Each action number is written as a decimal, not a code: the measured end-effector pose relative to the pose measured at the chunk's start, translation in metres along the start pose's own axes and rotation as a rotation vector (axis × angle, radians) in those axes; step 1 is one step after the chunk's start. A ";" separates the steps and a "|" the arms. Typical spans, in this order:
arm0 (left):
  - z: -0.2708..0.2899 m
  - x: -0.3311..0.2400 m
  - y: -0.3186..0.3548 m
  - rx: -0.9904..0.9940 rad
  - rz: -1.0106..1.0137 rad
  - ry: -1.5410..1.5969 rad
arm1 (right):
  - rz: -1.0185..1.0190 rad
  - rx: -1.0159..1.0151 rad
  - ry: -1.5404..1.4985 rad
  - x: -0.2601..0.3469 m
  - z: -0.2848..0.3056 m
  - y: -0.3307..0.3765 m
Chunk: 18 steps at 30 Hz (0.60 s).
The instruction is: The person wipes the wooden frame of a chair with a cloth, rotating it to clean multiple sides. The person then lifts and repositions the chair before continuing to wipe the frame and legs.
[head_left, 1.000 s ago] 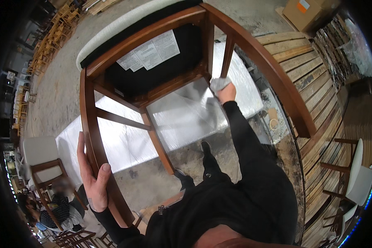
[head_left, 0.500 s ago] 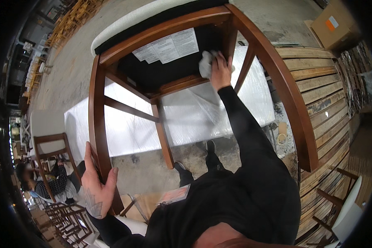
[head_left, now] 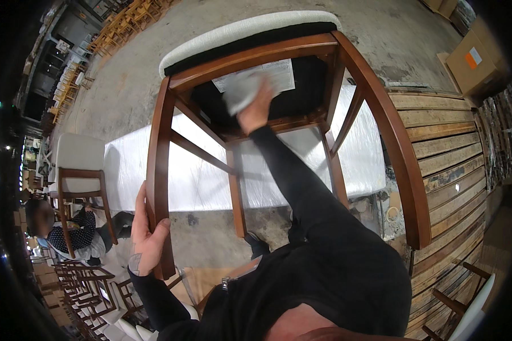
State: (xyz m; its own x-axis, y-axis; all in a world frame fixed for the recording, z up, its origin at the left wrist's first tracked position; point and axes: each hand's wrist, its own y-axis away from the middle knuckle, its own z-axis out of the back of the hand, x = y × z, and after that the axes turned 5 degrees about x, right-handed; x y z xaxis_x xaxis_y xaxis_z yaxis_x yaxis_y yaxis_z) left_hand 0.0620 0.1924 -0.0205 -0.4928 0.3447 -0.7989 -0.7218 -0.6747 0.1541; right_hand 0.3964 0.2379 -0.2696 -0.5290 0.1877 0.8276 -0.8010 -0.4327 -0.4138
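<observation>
A brown wooden chair is tipped so that its underside and legs face me. Its pale upholstered seat is on the far side, and black fabric covers the bottom. My left hand grips the near-left leg low down, thumb on the face and fingers along the outer side. Inside the frame, my right hand presses a light grey cloth over a white printed label, partly covering it. Both the right hand and the cloth are blurred by motion.
Behind the chair is a surface wrapped in shiny clear film. Wooden slats lie to the right, with a cardboard box beyond. At left another person sits by a pale chair. Several chairs stand lower left.
My right hand has swept the cloth leftward from the right side of the seat's underside onto the label. My left hand has closed more around the leg. The chair sits slightly farther right in view.
</observation>
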 end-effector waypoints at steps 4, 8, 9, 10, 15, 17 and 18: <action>0.000 0.000 -0.003 -0.006 0.033 0.019 | 0.045 0.737 0.198 -0.019 -0.022 0.088; 0.001 0.001 -0.003 0.008 0.052 0.126 | 0.359 -0.175 -0.132 0.012 0.063 0.038; 0.002 0.001 -0.002 0.018 0.050 0.123 | 0.443 -0.348 -0.079 0.024 0.098 0.009; 0.002 0.001 -0.002 0.020 0.058 0.117 | 0.436 -0.591 0.018 0.038 0.122 -0.023; 0.006 0.005 0.000 -0.009 0.023 -0.131 | 0.297 -0.340 0.579 0.101 0.146 -0.098; 0.006 0.008 -0.001 -0.003 0.001 -0.073 | 0.314 -0.164 0.339 0.131 0.100 -0.079; 0.007 0.010 -0.001 0.010 0.019 -0.041 | 0.367 -0.102 0.266 0.146 0.071 -0.066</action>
State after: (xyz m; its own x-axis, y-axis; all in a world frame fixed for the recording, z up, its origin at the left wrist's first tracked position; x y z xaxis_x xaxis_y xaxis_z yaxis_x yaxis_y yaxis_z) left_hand 0.0549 0.2011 -0.0244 -0.5263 0.3583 -0.7711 -0.7164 -0.6754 0.1751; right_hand 0.3921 0.2312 -0.0941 -0.8253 0.2637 0.4993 -0.5640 -0.4260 -0.7074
